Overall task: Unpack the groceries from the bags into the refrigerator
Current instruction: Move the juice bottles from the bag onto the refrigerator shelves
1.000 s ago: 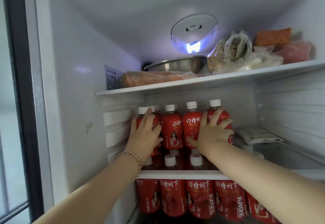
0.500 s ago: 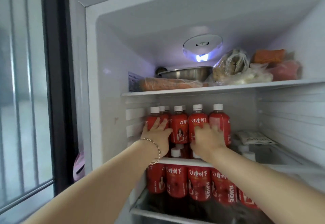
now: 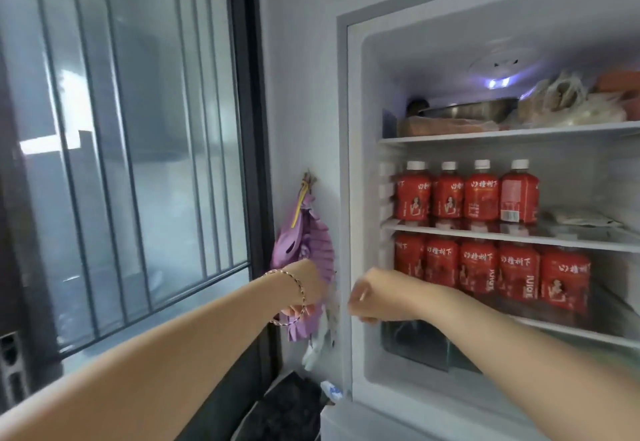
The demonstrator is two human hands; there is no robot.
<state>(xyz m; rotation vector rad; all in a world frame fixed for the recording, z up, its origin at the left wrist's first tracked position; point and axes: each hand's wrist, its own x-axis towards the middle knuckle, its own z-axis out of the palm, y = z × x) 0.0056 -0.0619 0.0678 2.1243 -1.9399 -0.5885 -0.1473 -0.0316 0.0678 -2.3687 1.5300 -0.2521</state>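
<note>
Left hand (image 3: pixel 304 290) and right hand (image 3: pixel 372 296) withdrawn, loosely curled, empty; red bottles (image 3: pixel 464 194) stand beyond them, released — batch shelved, apparently.

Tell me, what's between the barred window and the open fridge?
A strip of white wall, with a purple frilly cloth hanging from a hook on it. The head view shows this.

Domestic premises, likely a kitchen corner. Household fridge (image 3: pixel 353 198) stands open, stocked with red bottles (image 3: pixel 464 194), a steel pan (image 3: pixel 467 109) and bagged food (image 3: pixel 561 101). Barred window (image 3: pixel 138 128) adjoins. Purple cloth (image 3: pixel 304 239) hangs from a wall hook.
</note>
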